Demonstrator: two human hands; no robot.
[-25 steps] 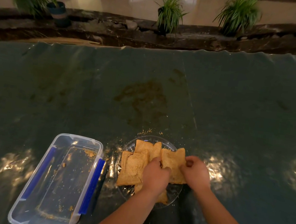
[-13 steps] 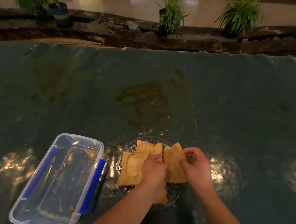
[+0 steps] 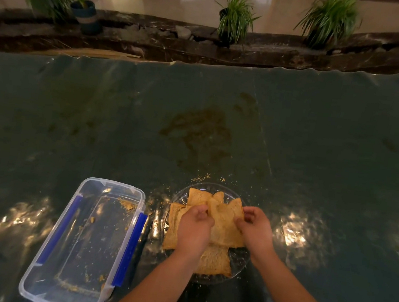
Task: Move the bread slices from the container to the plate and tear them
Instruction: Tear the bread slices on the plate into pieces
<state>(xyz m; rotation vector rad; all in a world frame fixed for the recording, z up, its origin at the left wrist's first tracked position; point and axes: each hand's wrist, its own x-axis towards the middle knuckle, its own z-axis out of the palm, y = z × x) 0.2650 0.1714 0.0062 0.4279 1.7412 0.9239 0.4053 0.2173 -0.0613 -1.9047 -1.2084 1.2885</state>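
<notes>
Several golden bread slices lie piled on a clear glass plate point(image 3: 240, 263) near the table's front edge. The top bread slice point(image 3: 225, 225) is pinched between both hands over the plate. My left hand point(image 3: 195, 229) grips its left edge and covers part of the pile. My right hand point(image 3: 255, 229) holds its right edge with curled fingers. Another slice point(image 3: 213, 263) pokes out below my left wrist. To the left stands the clear plastic container point(image 3: 85, 242) with blue clips, holding only crumbs.
A dark green shiny cloth point(image 3: 316, 151) covers the table, with a brown stain point(image 3: 195, 130) beyond the plate and crumbs point(image 3: 203, 177) at the plate's far rim. A dark stone ledge with potted plants point(image 3: 234, 16) runs behind the table's far edge.
The slice stood raised in my right hand half a second ago; now it lies flatter, with each hand gripping one side. My right hand has shifted slightly right and down.
</notes>
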